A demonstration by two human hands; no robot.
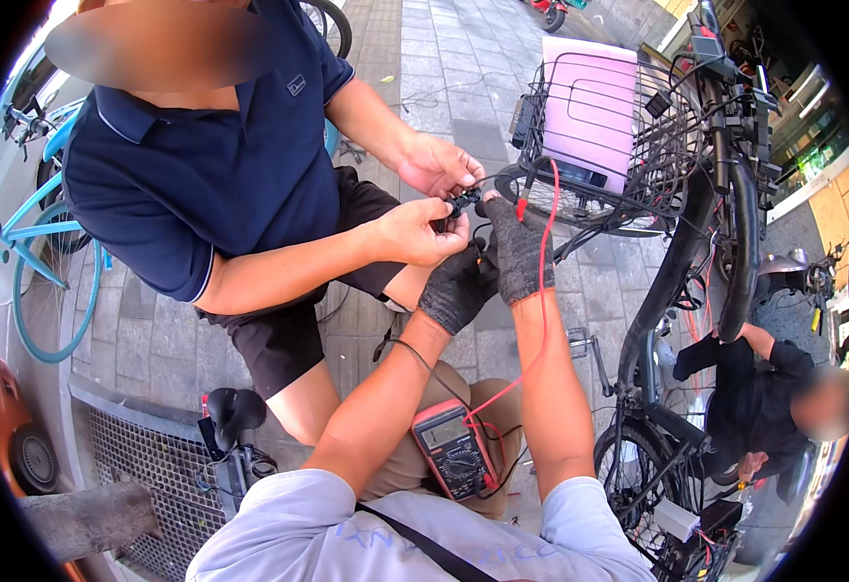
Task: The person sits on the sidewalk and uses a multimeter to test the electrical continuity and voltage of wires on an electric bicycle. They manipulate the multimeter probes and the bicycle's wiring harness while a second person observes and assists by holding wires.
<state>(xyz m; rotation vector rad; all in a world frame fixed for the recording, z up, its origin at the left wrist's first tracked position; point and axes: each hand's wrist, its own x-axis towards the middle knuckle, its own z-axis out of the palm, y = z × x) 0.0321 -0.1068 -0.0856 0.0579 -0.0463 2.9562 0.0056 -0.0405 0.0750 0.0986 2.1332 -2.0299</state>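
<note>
My left hand (455, 291), in a dark grey work glove, is closed; what its fingers hold is hidden. Just to its right, my gloved right hand (521, 250) is closed around a red test probe (521, 209), fingertips bare. Its thumb side meets a small black connector (465, 200) with thin cables, which a co-worker facing me pinches between a left hand (439, 167) and a right hand (419, 233). A red and black multimeter (455, 454) rests on my lap. From it a red lead (543, 335) loops over my right forearm, and a black lead (424, 361) crosses my left one.
On the right stands a black electric bike (672, 281), its wire basket (628, 126) holding a pink sheet (589, 107). Behind it crouches another person (764, 407). A black saddle (233, 417) is at lower left by a metal grate (143, 466); a turquoise bicycle (41, 233) stands far left.
</note>
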